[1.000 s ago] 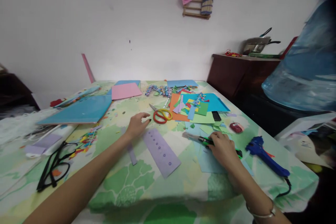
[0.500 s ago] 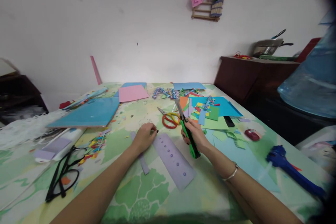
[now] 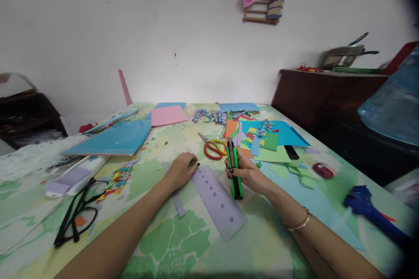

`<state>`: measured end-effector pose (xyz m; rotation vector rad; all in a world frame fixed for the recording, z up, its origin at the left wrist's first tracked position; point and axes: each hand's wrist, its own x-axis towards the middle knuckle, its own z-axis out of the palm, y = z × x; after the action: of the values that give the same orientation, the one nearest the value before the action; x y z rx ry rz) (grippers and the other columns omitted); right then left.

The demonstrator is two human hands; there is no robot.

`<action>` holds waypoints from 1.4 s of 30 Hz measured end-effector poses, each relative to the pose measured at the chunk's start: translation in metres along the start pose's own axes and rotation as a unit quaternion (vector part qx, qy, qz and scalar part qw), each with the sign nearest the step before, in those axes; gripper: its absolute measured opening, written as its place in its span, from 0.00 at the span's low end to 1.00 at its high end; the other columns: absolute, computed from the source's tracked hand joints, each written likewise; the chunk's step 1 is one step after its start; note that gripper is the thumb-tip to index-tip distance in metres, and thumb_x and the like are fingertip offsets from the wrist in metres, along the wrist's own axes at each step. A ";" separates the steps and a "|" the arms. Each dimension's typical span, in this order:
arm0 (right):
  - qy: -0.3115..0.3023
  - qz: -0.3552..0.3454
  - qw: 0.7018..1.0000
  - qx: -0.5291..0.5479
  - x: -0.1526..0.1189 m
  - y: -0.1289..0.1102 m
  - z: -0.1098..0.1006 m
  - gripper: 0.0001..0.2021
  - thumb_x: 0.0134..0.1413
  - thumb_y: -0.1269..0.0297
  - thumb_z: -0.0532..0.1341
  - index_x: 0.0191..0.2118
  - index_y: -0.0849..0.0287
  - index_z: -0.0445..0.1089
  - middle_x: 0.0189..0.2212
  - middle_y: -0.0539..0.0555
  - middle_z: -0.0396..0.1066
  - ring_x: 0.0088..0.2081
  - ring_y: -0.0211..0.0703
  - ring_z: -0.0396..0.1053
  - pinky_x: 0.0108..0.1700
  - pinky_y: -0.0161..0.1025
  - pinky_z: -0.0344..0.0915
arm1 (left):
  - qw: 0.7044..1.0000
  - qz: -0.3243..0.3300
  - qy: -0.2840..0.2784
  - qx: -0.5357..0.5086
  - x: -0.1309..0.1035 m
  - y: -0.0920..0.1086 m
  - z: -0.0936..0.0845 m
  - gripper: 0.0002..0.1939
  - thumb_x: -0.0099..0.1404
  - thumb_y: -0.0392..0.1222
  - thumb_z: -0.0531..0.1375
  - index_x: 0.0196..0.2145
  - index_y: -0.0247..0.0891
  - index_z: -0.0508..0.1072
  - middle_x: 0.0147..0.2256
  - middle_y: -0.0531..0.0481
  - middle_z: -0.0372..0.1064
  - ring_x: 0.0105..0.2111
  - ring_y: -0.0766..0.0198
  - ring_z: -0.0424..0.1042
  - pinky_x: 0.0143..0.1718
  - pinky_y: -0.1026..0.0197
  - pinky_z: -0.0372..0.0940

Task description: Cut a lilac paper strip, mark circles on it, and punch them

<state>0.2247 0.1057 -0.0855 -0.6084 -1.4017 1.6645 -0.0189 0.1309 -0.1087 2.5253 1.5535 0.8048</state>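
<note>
My right hand [image 3: 246, 171] is wrapped round a green and black utility knife [image 3: 236, 176], held upright above the table. No long blade shows at its top. My left hand [image 3: 181, 169] rests with curled fingers at the upper left corner of a purple paper strip [image 3: 218, 200] marked with a row of small circles. Whether anything is between those fingers is hidden. A narrow purple strip [image 3: 179, 205] runs under the left wrist. Scissors [image 3: 213, 150] with red and yellow handles lie partly open just beyond the hands.
Coloured paper sheets and scraps [image 3: 268, 139] lie at the right, near a blue glue gun [image 3: 369, 209] and a red computer mouse [image 3: 323, 170]. Black glasses [image 3: 78, 218] and a blue folder [image 3: 111, 138] are on the left. Pink paper [image 3: 168, 115] lies at the back.
The utility knife's long blade was out and now no longer shows. My right hand has turned the knife more upright. My left hand stays by the purple strip, its fingers slightly less bunched.
</note>
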 end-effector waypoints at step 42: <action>0.057 -0.040 0.993 0.091 0.002 -0.006 0.000 0.32 0.47 0.55 0.66 0.59 0.46 0.57 0.52 0.57 0.69 0.50 0.50 0.69 0.50 0.47 0.65 | 0.999 -0.040 0.009 0.010 -0.009 -0.015 0.005 0.14 0.66 0.45 0.56 0.46 0.35 0.68 0.45 0.45 0.68 0.41 0.61 0.70 0.42 0.53 0.68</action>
<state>0.2258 0.1074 -0.0792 -0.5278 -1.1645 1.6461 -0.0317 0.1314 -0.1214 2.4577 1.6660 0.8080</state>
